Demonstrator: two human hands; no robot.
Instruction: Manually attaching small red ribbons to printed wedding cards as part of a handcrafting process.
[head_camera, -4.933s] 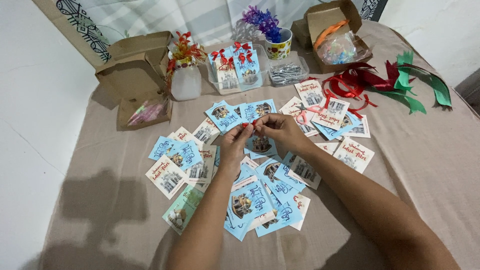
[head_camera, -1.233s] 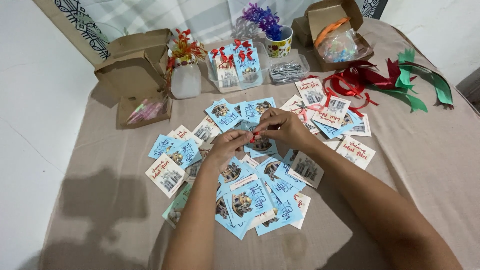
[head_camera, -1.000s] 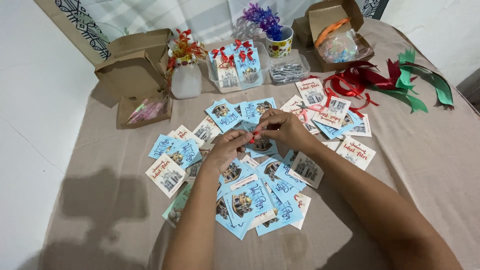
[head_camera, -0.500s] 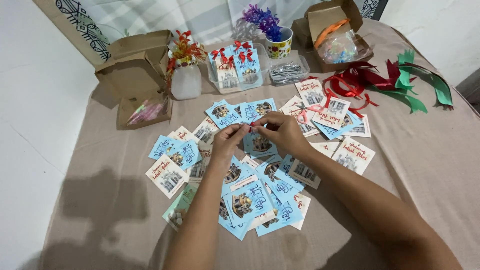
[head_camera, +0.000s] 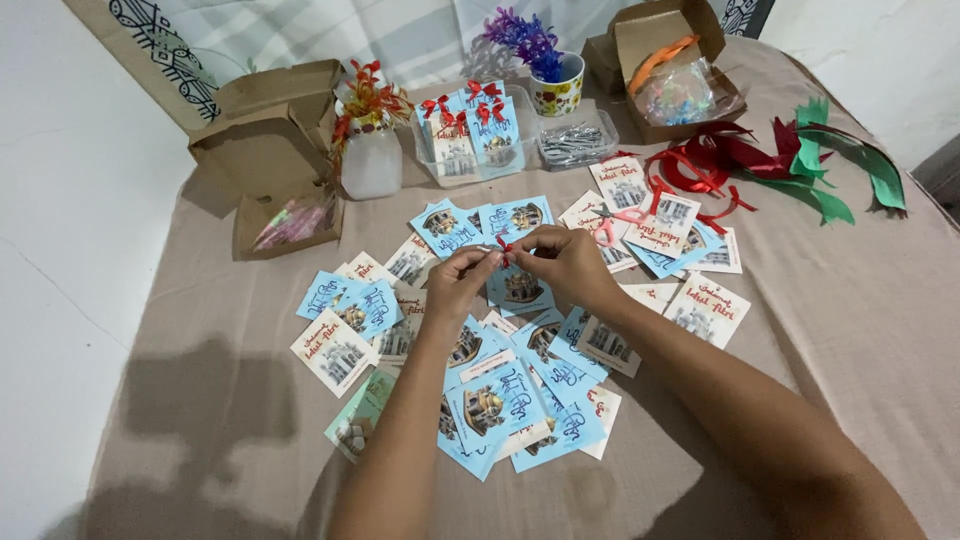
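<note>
While both hands meet over the middle of the desk (head_camera: 860, 330), the left hand (head_camera: 462, 285) and right hand (head_camera: 570, 265) are pinching a tiny red ribbon bow (head_camera: 503, 244) between thumb and fingertips, fingers clamped on it from either side. The bow sits right at the top edge of a blue card (head_camera: 520, 285) that the hands hold just above the pile, so bow and card are touching.

Underneath is a loose spread of cards (head_camera: 480, 400), blue ones and white ones, overlapping each other on the tan cloth, running from the near middle out to the left and right. One white card (head_camera: 708, 308) lies just right of the right wrist.

Far side of the desk: a clear tub (head_camera: 470, 145) holds finished cards standing upright with red bows on top. Just right of it is a small clear tray of metal bits (head_camera: 575, 143), too small to say what exactly. Behind that stands a cup with purple flowers (head_camera: 545, 70). Left of the tub is a white bottle with red and orange trim (head_camera: 368, 150), and further left an open cardboard box (head_camera: 270, 150). Far right there's another open box (head_camera: 670, 70) and a tangle of red and green ribbon (head_camera: 770, 165).
</note>
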